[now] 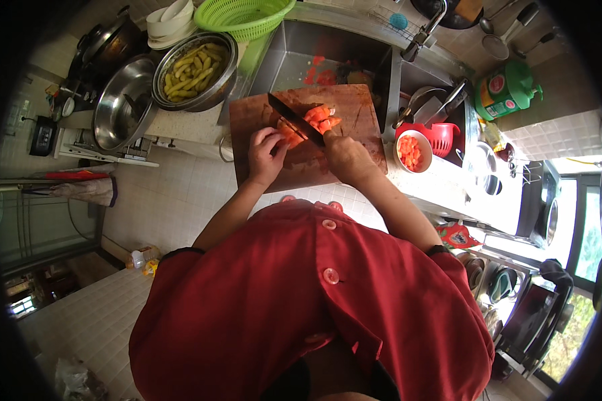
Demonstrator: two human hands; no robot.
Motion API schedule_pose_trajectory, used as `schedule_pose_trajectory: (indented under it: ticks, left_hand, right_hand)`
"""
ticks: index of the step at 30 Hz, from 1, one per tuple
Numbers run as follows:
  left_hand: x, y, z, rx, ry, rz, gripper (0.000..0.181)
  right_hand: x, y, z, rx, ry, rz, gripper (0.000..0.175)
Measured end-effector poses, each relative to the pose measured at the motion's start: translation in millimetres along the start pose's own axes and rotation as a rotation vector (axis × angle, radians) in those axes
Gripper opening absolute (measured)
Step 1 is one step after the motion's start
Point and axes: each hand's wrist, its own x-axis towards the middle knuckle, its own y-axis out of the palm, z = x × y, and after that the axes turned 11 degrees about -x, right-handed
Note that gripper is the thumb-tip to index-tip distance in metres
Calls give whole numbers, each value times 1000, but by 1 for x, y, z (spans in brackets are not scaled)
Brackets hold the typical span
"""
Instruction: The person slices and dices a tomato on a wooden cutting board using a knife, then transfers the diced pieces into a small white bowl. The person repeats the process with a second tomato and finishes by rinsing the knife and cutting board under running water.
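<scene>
My right hand (348,156) is closed round the handle of a kitchen knife (295,118), whose dark blade slants up to the left over the food. Under and beside the blade lie cut orange-red pieces, perhaps tomato or carrot (321,116), on a wooden cutting board (306,173). Close to the left of the blade, my left hand (267,155) has bent fingers touching the pieces at their lower left edge. To the right of the board stands a white bowl (399,154) holding small orange-red cubes. The board lies across the front of the sink.
Behind the board is a steel sink (281,60) with red scraps. At left are a pot of green pods (195,75), a steel basin (111,113) and a green plastic basket (246,20). A red strainer (444,138), utensils and a green pump bottle (506,90) are at right.
</scene>
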Motion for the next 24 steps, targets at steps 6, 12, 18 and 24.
schedule_pose_trajectory:
  ticks: [6,12,18,24]
  left_hand:
    - [-1,-1,0,-2,-16,23,18]
    - [-3,-4,-1,44,-43,62,20]
    - [-6,-8,-4,-55,-63,10,20]
    - [-11,-7,1,-21,-68,31,13]
  right_hand:
    - [-4,-3,6,-77,-186,-53,14]
    - [11,30,32,-81,12,84,22]
    - [0,0,10,-102,-57,60,25]
    - [-6,23,21,-199,-269,-64,21]
